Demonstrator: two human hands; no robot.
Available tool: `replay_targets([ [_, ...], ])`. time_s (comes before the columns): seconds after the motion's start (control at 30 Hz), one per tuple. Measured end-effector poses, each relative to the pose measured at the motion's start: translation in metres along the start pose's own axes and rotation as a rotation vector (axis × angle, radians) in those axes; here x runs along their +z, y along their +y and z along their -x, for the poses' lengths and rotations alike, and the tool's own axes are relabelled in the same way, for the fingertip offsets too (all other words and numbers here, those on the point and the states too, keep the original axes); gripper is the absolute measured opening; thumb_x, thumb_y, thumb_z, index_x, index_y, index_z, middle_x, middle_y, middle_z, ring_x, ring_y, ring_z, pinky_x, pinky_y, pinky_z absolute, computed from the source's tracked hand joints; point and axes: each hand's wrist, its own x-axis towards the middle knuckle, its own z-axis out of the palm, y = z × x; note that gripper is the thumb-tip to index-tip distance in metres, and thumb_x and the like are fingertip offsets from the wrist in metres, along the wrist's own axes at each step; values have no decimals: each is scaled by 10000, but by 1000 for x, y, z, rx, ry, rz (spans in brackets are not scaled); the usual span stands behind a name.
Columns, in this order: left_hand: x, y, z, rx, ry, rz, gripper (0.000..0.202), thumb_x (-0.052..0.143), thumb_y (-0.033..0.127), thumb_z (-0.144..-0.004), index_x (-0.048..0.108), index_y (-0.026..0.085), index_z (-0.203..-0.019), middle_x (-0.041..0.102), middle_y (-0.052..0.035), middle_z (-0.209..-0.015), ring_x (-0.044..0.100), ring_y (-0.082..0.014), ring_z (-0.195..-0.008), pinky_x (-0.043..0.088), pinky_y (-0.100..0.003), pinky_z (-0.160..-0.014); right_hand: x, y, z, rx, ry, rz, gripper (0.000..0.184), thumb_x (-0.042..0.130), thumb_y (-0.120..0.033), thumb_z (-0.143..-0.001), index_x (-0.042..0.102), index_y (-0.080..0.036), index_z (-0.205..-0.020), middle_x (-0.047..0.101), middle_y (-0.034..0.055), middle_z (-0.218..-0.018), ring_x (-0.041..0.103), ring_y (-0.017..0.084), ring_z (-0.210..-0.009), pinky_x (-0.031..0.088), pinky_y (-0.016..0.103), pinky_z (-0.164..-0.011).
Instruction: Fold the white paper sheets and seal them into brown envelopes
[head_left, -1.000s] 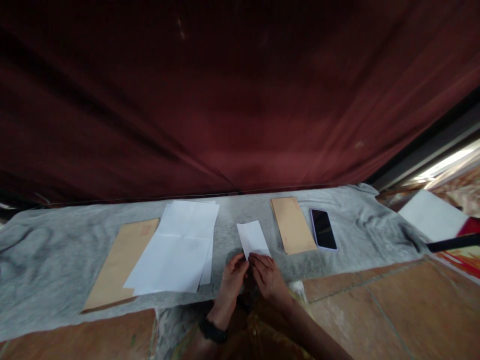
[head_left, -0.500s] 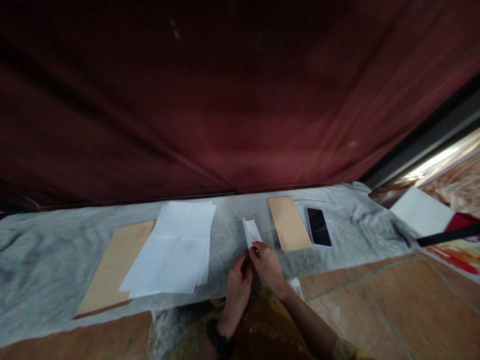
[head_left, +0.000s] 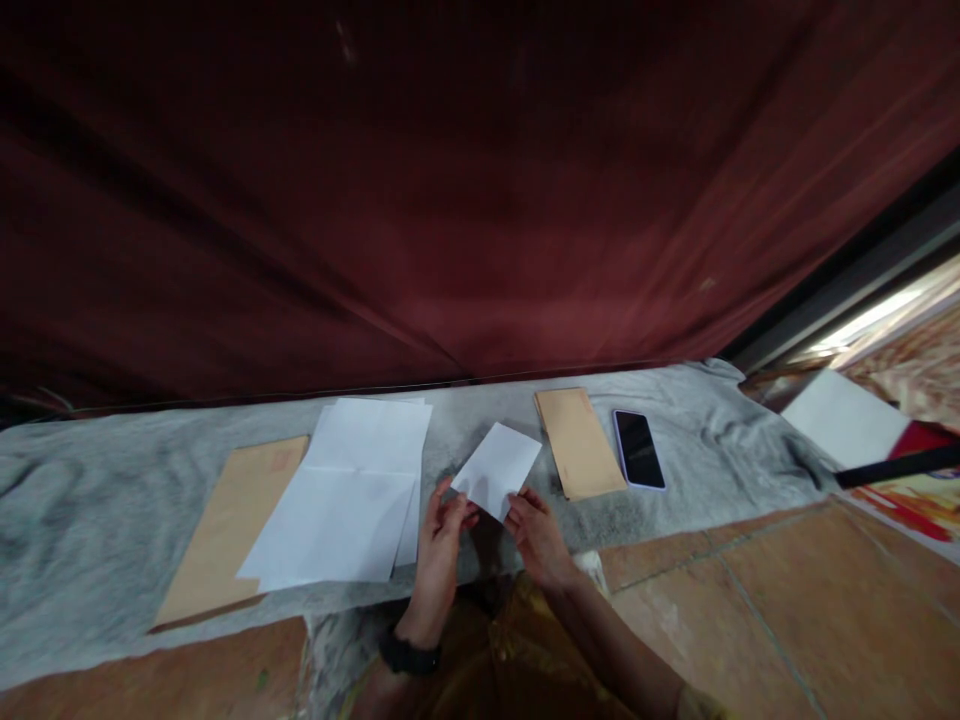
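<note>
A small white folded sheet of paper (head_left: 499,466) is held between my two hands, tilted with its flat face toward me. My left hand (head_left: 444,525) pinches its lower left corner, a dark watch on that wrist. At the lower right corner, my right hand (head_left: 537,535) grips the same paper between thumb and fingers. To the left lie larger white sheets (head_left: 341,500) with crease lines, overlapping a brown envelope (head_left: 225,530). Just right of my right hand rests a stack of brown envelopes (head_left: 581,445).
A phone (head_left: 639,450) with a pale purple edge lies right of the envelopes. Grey cloth (head_left: 720,450) covers the long surface. A dark red curtain (head_left: 480,200) hangs behind it. Tiled floor (head_left: 735,600) shows in front, and a white-topped item (head_left: 844,420) stands at far right.
The folded paper, seen narrow and edge-on before, now shows its broad face. My left hand has moved left and up, away from my right hand, to the paper's other corner.
</note>
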Motion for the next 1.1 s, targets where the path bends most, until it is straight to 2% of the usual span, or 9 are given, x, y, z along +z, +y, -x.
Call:
replay_targets([
  [0.23, -3, -11, -28, 136, -81, -269, 783, 663, 308, -779, 389, 161, -1498, 684, -2, -829, 652, -182, -763, 531, -332, -752, -8, 6, 15, 179, -110, -55, 421, 753, -534, -739, 648, -207, -983, 762, 123, -1006, 746, 271, -891, 586, 474, -868],
  [0.33, -9, -7, -43, 191, -94, -369, 757, 621, 262, -781, 400, 173, -1499, 639, 25, -771, 620, -168, -726, 509, -314, -728, -17, 5, 20, 232, -197, 111, 498, 715, -602, -772, 676, -164, -1004, 760, 143, -967, 746, 257, -812, 599, 455, -782],
  [0.43, -15, -2, -54, 196, -160, -465, 775, 608, 214, -762, 402, 164, -1507, 601, 42, -726, 582, -152, -667, 482, -292, -678, -25, 5, 23, 81, -195, 361, 456, 590, -613, -865, 704, -189, -989, 757, 124, -934, 730, 250, -774, 603, 427, -724],
  [0.5, -18, 1, -60, 197, -216, -522, 780, 605, 188, -750, 416, 171, -1507, 596, 44, -732, 572, -146, -659, 477, -284, -671, -29, 2, 24, -64, -159, 464, 362, 558, -534, -906, 719, -224, -1000, 748, 112, -1001, 715, 272, -910, 584, 449, -849],
  [0.6, -18, 4, -65, 232, -206, -584, 771, 605, 163, -754, 434, 199, -1506, 596, 44, -757, 569, -139, -666, 483, -281, -699, -32, -4, 23, -314, -182, 670, 288, 542, -341, -937, 717, -236, -1140, 689, 107, -1244, 603, 283, -1213, 435, 481, -1108],
  [0.73, -12, 5, -64, 287, -160, -670, 755, 599, 155, -787, 416, 201, -1518, 607, 28, -799, 602, -149, -720, 508, -299, -762, -33, -8, 17, -656, -315, 1179, 358, 480, -201, -985, 640, -196, -1306, 590, 125, -1428, 501, 266, -1357, 358, 537, -1173],
  [0.83, -10, 2, -52, 412, -89, -789, 668, 557, 189, -869, 406, 199, -1519, 646, -36, -955, 644, -180, -838, 539, -346, -825, -37, -5, 13, -748, -357, 1380, 380, 475, -173, -1000, 596, -186, -1360, 589, 126, -1436, 506, 246, -1362, 371, 522, -1173],
  [0.93, -12, -10, -31, 635, -28, -960, 503, 493, 216, -953, 487, 206, -1455, 639, -115, -1198, 636, -239, -1085, 524, -420, -965, -40, -2, 13, -777, -375, 1455, 409, 465, -192, -1011, 554, -173, -1410, 561, 123, -1470, 490, 244, -1382, 365, 506, -1184],
  [1.1, -20, -38, 5, 886, -251, -1273, 363, 467, 245, -998, 610, 194, -1328, 622, -115, -1387, 585, -276, -1269, 484, -470, -1077, -42, -1, 13, -790, -366, 1497, 428, 437, -192, -1020, 532, -152, -1436, 549, 121, -1486, 471, 231, -1405, 341, 484, -1206],
])
